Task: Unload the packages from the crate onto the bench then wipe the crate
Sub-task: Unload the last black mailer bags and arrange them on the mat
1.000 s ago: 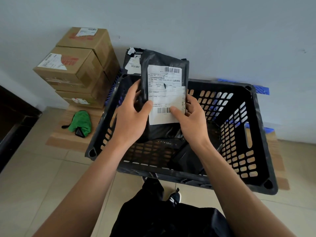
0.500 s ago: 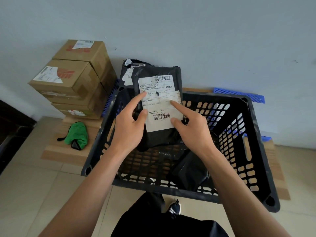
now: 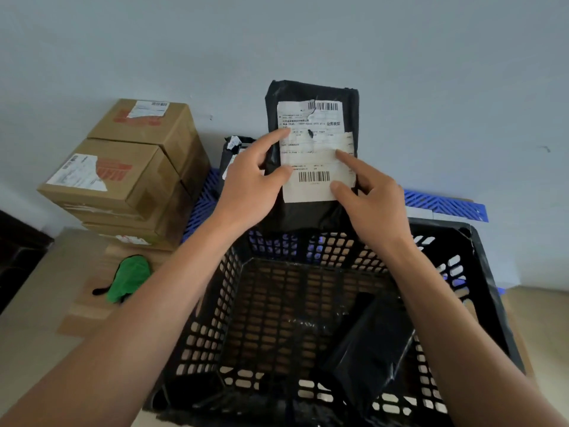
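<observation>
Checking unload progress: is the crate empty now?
No, a black package lies in the crate while both hands hold another one above its far rim.

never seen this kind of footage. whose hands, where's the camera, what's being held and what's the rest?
No robot here: a head-worn camera looks forward and down at a person's bare hands. The left hand and right hand hold a black mailer bag with a white shipping label upright above the black crate. Another black package lies inside the crate. To the left are stacked cardboard boxes, a green cloth and a second black bag against the wall.
</observation>
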Demonstrator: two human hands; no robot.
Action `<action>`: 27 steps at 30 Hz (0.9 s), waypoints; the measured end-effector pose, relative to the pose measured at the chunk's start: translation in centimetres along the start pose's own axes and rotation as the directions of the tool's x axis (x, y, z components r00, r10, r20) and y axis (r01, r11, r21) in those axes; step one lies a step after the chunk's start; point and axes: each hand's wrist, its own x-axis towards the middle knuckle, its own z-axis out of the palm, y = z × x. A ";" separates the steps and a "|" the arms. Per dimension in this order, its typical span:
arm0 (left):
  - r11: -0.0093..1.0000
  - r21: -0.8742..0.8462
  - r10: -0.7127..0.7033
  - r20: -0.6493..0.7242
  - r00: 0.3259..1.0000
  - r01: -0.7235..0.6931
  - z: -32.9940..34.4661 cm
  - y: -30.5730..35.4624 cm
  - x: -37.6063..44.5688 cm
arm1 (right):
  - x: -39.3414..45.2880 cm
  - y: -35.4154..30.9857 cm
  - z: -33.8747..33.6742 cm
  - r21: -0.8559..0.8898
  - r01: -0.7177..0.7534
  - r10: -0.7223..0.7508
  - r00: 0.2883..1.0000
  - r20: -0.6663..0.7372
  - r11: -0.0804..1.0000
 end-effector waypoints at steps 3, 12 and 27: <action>1.000 -0.007 0.005 0.043 0.999 -0.005 -0.4 -0.3 4.5 | 3.8 0.1 0.3 -0.016 0.024 -0.024 0.999 -0.026 1.000; 0.988 0.134 -0.100 0.144 0.984 0.081 1.4 -6.2 13.7 | 12.9 4.1 2.8 -0.213 -0.061 0.063 0.998 0.004 0.975; 0.788 0.613 -0.324 0.480 0.815 -0.047 3.0 -15.1 19.0 | 19.2 10.5 6.4 -0.698 0.025 0.395 0.809 0.435 0.716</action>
